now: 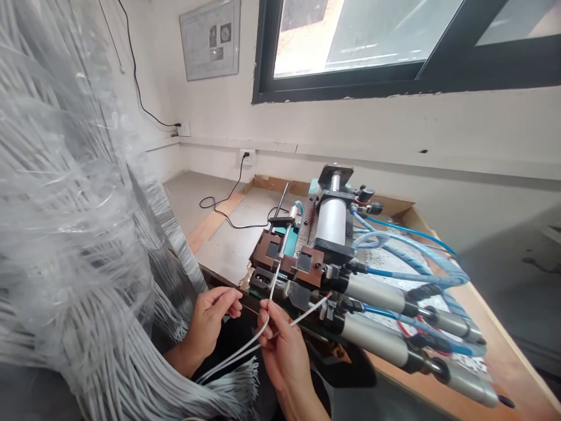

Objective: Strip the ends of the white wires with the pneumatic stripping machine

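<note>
My right hand (pixel 284 351) pinches a thin white cable (pixel 272 292) between thumb and fingers. That cable runs up to the brown clamp blocks of a pneumatic machine (pixel 311 266), where its tip is hidden. A second cable end (pixel 311 309) with a reddish tip sticks out to the right from the same hand. Both cables trail down to the lower left. Left of the machine's front edge, my left hand (pixel 210 321) has its fingers curled in with the thumb against them, and nothing shows in it.
A big plastic-wrapped bundle of grey cables (pixel 100 280) fills the left side. Air cylinders (pixel 385 292) and blue hoses (pixel 412 251) extend right of the machine. The wooden-edged table (pixel 517 362) stands against the wall, and a black power cord (pixel 232 219) lies across it.
</note>
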A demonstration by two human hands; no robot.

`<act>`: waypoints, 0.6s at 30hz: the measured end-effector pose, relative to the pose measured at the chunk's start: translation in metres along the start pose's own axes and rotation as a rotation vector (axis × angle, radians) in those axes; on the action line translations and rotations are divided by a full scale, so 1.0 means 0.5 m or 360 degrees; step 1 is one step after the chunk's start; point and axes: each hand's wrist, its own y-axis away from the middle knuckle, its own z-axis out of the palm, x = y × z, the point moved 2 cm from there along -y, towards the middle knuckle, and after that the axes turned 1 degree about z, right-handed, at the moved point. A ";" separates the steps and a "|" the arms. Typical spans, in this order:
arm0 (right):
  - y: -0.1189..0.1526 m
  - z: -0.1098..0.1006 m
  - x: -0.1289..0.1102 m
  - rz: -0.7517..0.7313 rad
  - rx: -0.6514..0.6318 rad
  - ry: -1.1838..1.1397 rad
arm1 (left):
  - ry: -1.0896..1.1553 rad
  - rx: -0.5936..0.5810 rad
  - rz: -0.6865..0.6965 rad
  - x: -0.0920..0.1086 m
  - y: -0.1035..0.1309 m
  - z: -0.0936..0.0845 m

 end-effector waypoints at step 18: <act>0.067 -0.325 0.132 0.0348 0.0395 0.1211 | 0.0444 0.0057 -0.0751 -0.064 0.012 -0.217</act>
